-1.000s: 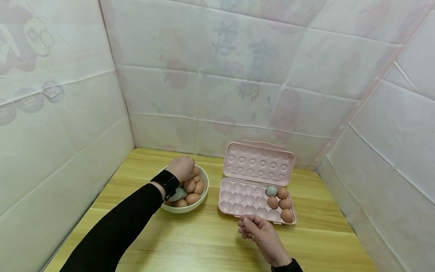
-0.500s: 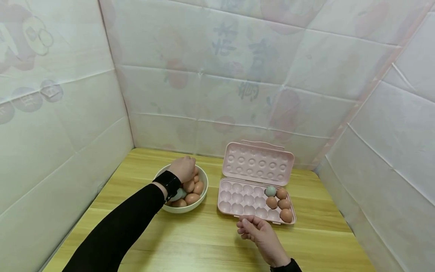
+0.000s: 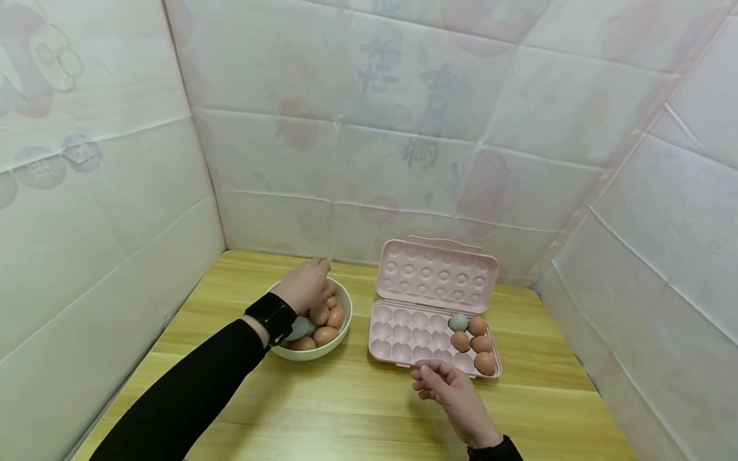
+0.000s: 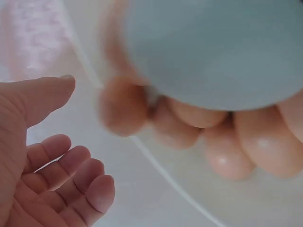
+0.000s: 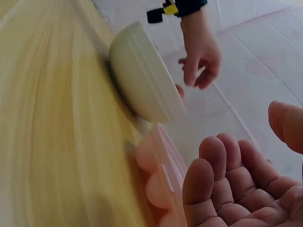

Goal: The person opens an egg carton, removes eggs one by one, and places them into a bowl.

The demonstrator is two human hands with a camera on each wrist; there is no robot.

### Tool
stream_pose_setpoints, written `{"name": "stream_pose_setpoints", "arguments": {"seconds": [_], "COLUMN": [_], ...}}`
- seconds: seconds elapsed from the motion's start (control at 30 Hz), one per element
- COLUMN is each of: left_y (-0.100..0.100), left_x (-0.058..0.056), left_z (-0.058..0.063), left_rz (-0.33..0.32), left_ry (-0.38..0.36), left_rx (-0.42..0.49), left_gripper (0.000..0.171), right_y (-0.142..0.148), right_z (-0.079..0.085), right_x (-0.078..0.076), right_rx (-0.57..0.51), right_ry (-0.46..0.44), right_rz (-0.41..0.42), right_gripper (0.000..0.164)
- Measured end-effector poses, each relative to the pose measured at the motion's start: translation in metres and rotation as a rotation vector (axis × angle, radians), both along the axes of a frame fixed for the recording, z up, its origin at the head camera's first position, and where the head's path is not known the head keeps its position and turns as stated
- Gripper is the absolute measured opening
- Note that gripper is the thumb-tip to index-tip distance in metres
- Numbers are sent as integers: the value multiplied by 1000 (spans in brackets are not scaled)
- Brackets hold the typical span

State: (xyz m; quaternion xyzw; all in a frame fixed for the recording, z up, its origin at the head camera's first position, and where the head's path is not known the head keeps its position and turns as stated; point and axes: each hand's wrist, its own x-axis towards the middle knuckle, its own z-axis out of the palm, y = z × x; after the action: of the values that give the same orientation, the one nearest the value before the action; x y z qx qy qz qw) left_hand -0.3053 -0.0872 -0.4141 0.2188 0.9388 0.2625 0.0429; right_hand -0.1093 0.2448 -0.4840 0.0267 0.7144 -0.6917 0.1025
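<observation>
My left hand (image 3: 301, 286) is over the far side of a cream bowl (image 3: 311, 355) of brown eggs (image 3: 325, 335) and pale blue-green ones. In the left wrist view its thumb (image 4: 49, 97) stands apart from the bent fingers (image 4: 71, 184), with nothing between them. A large blue-green egg (image 4: 213, 52) fills the top of that view. My right hand (image 3: 455, 397) hovers at the front edge of a pink egg carton (image 3: 403, 334), fingers loosely bent and holding nothing. Its right end holds one blue-green egg (image 3: 458, 322) and several brown eggs (image 3: 482, 344).
The carton's lid (image 3: 437, 275) stands raised behind its base. Bowl and carton sit side by side on a wood-grain table (image 3: 323, 410). Pale printed sheets (image 3: 357, 160) hang as walls at the back and both sides.
My left hand has lifted a little and its wrist has shifted left, still over the bowl. The right hand has drifted slightly right. The eggs in the carton stay as they were.
</observation>
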Motion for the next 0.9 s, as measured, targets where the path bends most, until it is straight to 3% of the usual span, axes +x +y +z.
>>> {"name": "stream_pose_setpoints", "arguments": {"seconds": [0.07, 0.1, 0.23, 0.33, 0.4, 0.47, 0.63, 0.73, 0.9], "left_y": [-1, -1, -1, 0, 1, 1, 5, 7, 7], "left_x": [11, 16, 46, 70, 83, 95, 114, 122, 131], "left_z": [8, 10, 15, 12, 7, 2, -12, -17, -20], "left_rz": [-13, -39, -93, -128, -149, -172, -244, -274, -266], "left_ry": [35, 163, 328, 409, 458, 481, 485, 477, 443], "left_rx": [-5, -70, -30, 37, 74, 100, 178, 226, 232], "left_gripper": [50, 58, 34, 21, 22, 24, 28, 25, 25], "right_y": [7, 11, 30, 47, 59, 70, 88, 91, 91], "right_z": [6, 9, 25, 34, 35, 34, 24, 17, 11], "right_x": [-2, -3, -13, -24, -33, -41, -58, -65, -74], "right_rx": [27, 48, 208, 448, 629, 798, 1051, 1167, 1244], "right_ry": [20, 35, 132, 231, 280, 304, 318, 358, 384], "right_rz": [-27, -45, -136, -183, -194, -205, -139, -90, -64], "right_gripper": [46, 45, 40, 37, 34, 34, 33, 35, 34]}}
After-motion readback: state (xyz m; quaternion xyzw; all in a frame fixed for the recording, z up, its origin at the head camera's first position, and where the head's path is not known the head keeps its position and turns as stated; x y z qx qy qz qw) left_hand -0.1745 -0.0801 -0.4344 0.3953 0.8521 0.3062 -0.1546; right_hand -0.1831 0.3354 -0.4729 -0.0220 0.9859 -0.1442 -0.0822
